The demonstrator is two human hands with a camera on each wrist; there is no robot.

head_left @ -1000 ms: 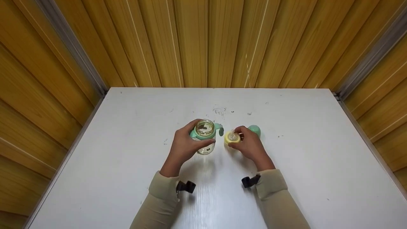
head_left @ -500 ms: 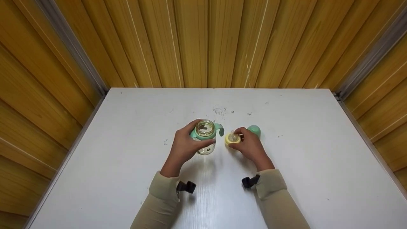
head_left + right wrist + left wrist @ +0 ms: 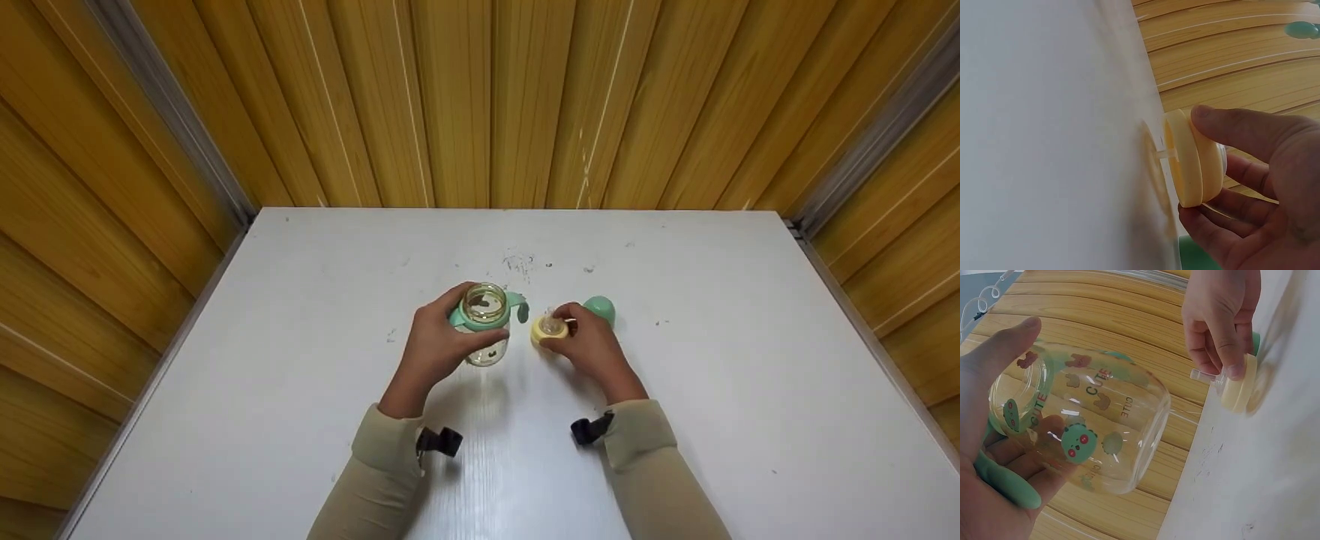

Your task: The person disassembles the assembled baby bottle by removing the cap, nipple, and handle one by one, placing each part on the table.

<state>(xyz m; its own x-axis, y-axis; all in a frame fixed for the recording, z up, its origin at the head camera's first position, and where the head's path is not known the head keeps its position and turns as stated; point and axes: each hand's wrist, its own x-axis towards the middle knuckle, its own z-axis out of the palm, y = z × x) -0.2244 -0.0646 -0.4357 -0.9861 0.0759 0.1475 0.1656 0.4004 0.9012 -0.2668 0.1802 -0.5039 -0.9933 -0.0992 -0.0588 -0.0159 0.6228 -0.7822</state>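
A clear baby bottle (image 3: 1123,422) with printed cartoon figures and a green handled collar (image 3: 491,324) is gripped by my left hand (image 3: 439,337). Its mouth is uncovered, and it stands upright in the head view. My right hand (image 3: 591,341) pinches a yellow bottle ring (image 3: 1190,160) that carries a clear nipple (image 3: 550,321). In the right wrist view, the ring's underside faces the table with a small gap, and a short clear tube (image 3: 1167,153) pokes out of it. Behind the right hand sits a green dome cap (image 3: 600,307), partly hidden by the fingers.
Everything is over a white table (image 3: 300,360) with dark scuff marks (image 3: 519,261) towards the back. Wood-patterned panels (image 3: 487,105) wall in the back and both sides. A black wrist camera (image 3: 589,430) juts inward from the right sleeve.
Hardly anything differs. My right hand and the yellow ring have shifted very slightly; the left hand keeps the bottle in the same place.
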